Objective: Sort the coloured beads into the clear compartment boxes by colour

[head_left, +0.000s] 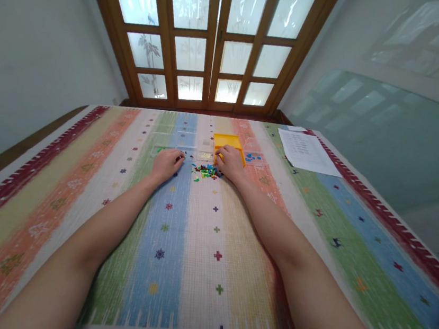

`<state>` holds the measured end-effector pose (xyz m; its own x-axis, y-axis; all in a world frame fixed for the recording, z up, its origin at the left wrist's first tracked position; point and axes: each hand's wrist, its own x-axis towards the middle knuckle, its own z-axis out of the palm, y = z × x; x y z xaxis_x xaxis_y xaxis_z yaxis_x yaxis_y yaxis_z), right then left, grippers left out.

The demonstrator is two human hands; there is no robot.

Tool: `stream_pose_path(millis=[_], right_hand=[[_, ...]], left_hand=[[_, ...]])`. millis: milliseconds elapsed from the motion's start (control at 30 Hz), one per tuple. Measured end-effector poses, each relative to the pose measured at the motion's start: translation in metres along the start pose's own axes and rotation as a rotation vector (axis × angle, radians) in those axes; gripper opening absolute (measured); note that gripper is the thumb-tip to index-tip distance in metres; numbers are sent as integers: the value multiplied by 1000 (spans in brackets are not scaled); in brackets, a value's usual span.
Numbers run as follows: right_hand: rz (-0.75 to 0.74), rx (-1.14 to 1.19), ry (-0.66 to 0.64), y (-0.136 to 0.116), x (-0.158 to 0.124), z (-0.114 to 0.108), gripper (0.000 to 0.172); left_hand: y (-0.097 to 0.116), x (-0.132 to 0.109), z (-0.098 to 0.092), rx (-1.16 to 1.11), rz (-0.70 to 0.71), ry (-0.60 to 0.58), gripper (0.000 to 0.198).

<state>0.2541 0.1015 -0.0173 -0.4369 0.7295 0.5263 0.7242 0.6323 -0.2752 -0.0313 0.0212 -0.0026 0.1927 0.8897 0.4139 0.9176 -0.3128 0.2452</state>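
A pile of small multicoloured pieces [207, 171] lies on the striped cloth between my hands. My left hand [167, 163] rests beside a clear box with green pieces in it, its fingers curled together near a few dark bits; what they hold is too small to make out. Over the near part of an open yellow box [228, 141] is my right hand [230, 162], fingers bent and closed, their contents hidden. Between the hands stands a small clear box [205, 156] with pale pieces. Blue pieces [253, 158] sit in another clear box to the right.
The striped tablecloth [202, 237] covers the table. Printed white sheets [309, 153] lie at the back right. Beyond the table's far edge is a wooden door [217, 36] with glass panes, and a glass panel [386, 137] leans on the right wall.
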Motion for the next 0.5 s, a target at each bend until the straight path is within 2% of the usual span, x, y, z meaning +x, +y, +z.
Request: stream_pose_path(millis=[133, 267, 367, 500], right_hand=[[-38, 24, -17, -8, 0, -3, 18], [-152, 66, -74, -23, -2, -4, 18], [-261, 97, -158, -37, -5, -2, 20], [-350, 119, -211, -49, -7, 1, 19]], left_hand=[[-23, 1, -9, 47, -223, 127, 22], [-45, 1, -14, 95, -391, 199, 23], [-55, 1, -13, 117, -443, 216, 22], [-56, 0, -12, 137, -451, 229, 21]])
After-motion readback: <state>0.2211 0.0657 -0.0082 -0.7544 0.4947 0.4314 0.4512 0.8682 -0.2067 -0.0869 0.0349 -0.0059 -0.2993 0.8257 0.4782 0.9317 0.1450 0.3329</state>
